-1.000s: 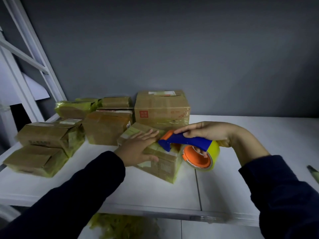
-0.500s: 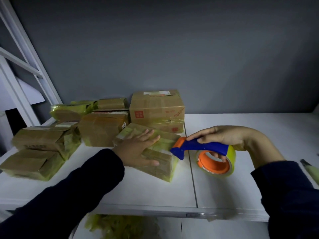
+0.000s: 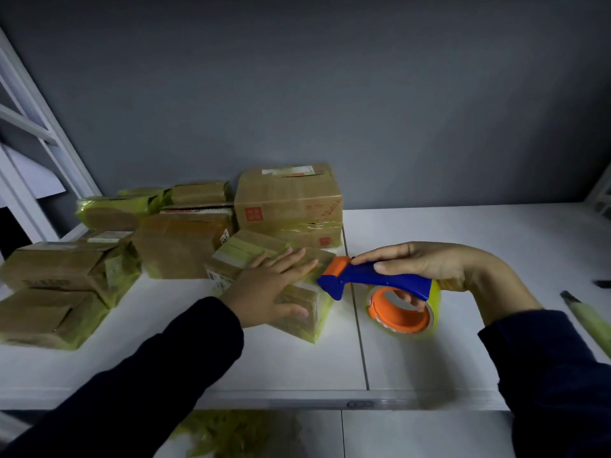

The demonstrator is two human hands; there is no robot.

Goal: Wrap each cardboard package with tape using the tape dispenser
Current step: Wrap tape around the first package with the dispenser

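Head view showed the left hand (image 3: 274, 285) lying flat on a tape-wrapped cardboard package (image 3: 243, 251) near the middle of the white table (image 3: 297, 365), fingers straight and slightly spread. The right hand (image 3: 426, 262) gripped the blue handle of the tape dispenser (image 3: 380, 282), thumb along its side, forefinger stretched along the top and the other fingers curled through the orange core of the tape roll (image 3: 401, 322). The dispenser's nose sat at the package's right end; contact could not be told. More wrapped packages (image 3: 287, 200) stood behind and to the left.
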